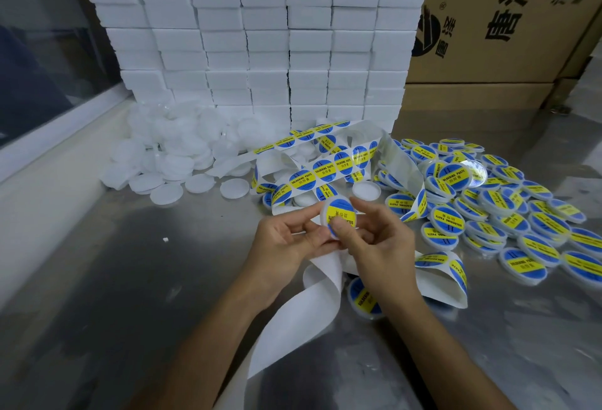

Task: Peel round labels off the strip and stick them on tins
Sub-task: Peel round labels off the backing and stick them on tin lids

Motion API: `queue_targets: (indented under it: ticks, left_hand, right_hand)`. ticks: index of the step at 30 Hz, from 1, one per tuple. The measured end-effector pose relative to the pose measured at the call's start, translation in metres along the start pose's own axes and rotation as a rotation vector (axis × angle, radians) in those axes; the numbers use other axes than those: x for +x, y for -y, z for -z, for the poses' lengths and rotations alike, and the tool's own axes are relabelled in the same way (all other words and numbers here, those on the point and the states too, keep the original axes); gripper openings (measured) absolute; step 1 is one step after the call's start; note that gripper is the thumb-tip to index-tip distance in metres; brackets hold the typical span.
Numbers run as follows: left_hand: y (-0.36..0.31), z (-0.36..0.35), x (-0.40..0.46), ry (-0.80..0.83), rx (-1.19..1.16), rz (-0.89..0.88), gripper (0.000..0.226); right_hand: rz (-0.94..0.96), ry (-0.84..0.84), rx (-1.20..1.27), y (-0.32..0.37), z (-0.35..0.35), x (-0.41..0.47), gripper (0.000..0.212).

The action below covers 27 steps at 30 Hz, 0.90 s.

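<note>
Tin (pixel 338 218): small, light, held by its edge.
Left hand (pixel 286 243): fingers curled round it.
Right hand (pixel 374 246): thumb presses label.

Round labels (pixel 326 171) beyond the hands (pixel 332 240) are blue with a yellow band; the strip (pixel 312 305) is white; unlabelled tins (pixel 169 162) are translucent white; the surface (pixel 130 279) is grey; stacked boxes (pixel 260 35) are white; the cartons (pixel 508 18) are brown with black print.

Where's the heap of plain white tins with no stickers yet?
The unlabeled tins lie heaped at the left, against the foot of the stacked white boxes, beside the label strip.
</note>
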State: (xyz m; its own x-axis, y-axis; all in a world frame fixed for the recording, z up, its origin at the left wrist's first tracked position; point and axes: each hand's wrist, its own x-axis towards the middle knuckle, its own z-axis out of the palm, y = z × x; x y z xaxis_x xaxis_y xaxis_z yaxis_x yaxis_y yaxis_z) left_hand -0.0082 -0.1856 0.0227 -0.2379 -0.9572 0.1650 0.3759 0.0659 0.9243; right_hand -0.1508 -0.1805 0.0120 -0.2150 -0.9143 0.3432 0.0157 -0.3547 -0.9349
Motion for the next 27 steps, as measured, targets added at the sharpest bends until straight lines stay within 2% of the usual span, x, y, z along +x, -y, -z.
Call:
queue_targets:
  ticks: [2, 5, 7, 8, 11, 12, 16, 19, 24, 27]
  left_hand:
    - [0.0006, 0.0015, -0.0003, 0.035, 0.012, 0.019, 0.036]
    - [0.0024, 0.0033, 0.0006, 0.05, 0.056, 0.024, 0.038]
    - [0.0015, 0.003, 0.0015, 0.031, 0.065, 0.012, 0.036]
    - [0.0014, 0.0031, 0.0021, 0.014, 0.077, 0.004, 0.036]
    - [0.0005, 0.0035, 0.0025, -0.005, 0.11, -0.011, 0.034]
    - [0.0009, 0.0043, 0.0024, 0.0, 0.134, -0.013, 0.037]
    - [-0.0014, 0.0078, 0.0015, 0.028, 0.192, 0.0, 0.044]
    - [-0.0007, 0.0103, 0.0029, 0.002, 0.193, -0.01, 0.042]
    - [0.0054, 0.008, 0.0033, 0.033, 0.346, -0.053, 0.057]
    - [0.005, 0.0106, 0.0045, -0.019, 0.374, -0.037, 0.042]
  right_hand:
    - [0.014, -0.024, 0.029, 0.0, 0.0018, 0.002, 0.011]
    - [0.024, -0.046, 0.021, -0.0002, 0.0028, 0.0031, 0.012]
    - [0.001, -0.019, 0.037, -0.0003, 0.0031, 0.0033, 0.005]
    - [-0.014, -0.005, 0.037, 0.0004, 0.0025, 0.0027, 0.01]
    - [-0.096, 0.011, 0.018, 0.0006, 0.0006, 0.0007, 0.047]
    - [-0.115, -0.003, 0.013, 0.0007, 0.001, 0.0007, 0.051]
    - [-0.076, -0.031, 0.057, -0.0019, 0.0039, 0.002, 0.036]
    - [-0.085, -0.016, 0.078, -0.0025, 0.0026, 0.0008, 0.034]
    - [-0.038, -0.043, -0.114, -0.0019, 0.0042, -0.0013, 0.035]
    - [-0.022, -0.033, -0.068, -0.0044, 0.0041, 0.0004, 0.029]
